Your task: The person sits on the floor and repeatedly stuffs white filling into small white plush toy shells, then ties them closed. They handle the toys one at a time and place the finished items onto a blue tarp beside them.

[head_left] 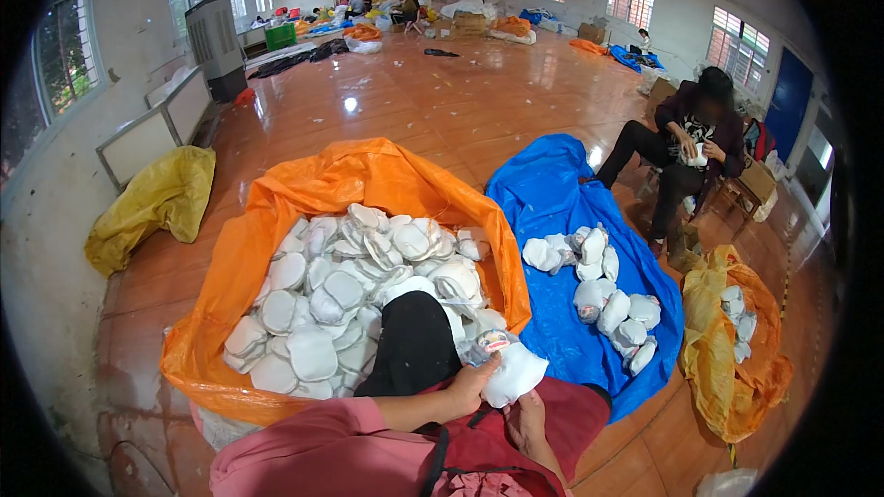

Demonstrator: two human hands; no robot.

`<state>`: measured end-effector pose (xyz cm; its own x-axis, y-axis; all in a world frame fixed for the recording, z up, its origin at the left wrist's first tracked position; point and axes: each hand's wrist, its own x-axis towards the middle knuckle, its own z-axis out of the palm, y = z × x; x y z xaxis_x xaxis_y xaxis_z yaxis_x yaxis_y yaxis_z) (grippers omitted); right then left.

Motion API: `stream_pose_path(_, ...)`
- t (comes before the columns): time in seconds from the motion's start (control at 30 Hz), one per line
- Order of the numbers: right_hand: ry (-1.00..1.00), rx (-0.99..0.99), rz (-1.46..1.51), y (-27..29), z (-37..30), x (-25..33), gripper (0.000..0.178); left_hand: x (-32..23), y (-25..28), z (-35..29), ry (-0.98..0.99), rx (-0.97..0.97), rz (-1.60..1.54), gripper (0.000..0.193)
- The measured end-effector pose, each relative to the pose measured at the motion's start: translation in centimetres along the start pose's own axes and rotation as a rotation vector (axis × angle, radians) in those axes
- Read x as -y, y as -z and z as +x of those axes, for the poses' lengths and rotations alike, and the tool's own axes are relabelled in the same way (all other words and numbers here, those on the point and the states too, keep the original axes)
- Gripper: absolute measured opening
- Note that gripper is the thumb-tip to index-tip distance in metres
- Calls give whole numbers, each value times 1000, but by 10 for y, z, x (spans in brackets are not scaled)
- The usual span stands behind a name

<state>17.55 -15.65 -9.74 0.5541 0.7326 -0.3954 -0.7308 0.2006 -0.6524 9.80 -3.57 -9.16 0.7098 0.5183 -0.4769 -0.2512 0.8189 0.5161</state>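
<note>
White packet (517, 375) in both hands (471, 387) bears a red-printed, illegible label (493, 342).

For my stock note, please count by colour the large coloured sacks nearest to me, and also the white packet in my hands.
Orange sack: 1
Blue sack: 1
Yellow sack, by the left wall: 1
Yellow-and-orange sack, at right: 1
White packet, at the left hand and right hand: 1
Total: 5
</note>
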Motion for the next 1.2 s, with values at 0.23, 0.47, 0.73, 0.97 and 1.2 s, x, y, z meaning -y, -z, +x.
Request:
stream_pose_path(0.23,209,46,35,-7,-12,7,13,2,-9,-5,-131,49,184,41)
stream_pose_path(0.47,163,89,19,9,-7,16,6,-14,-17,-16,-73,24,94,44)
stream_pose_path(0.73,246,111,-50,-12,-20,29,42,-45,-19,-16,-219,24,56,45)
stream_pose_path(0.97,195,200,-212,20,-10,12,50,-28,-18,-8,-166,50,333,40)
stream_pose_path(1.2,85,277,-214,33,-13,18,47,-42,-33,0,38,110,348,41)
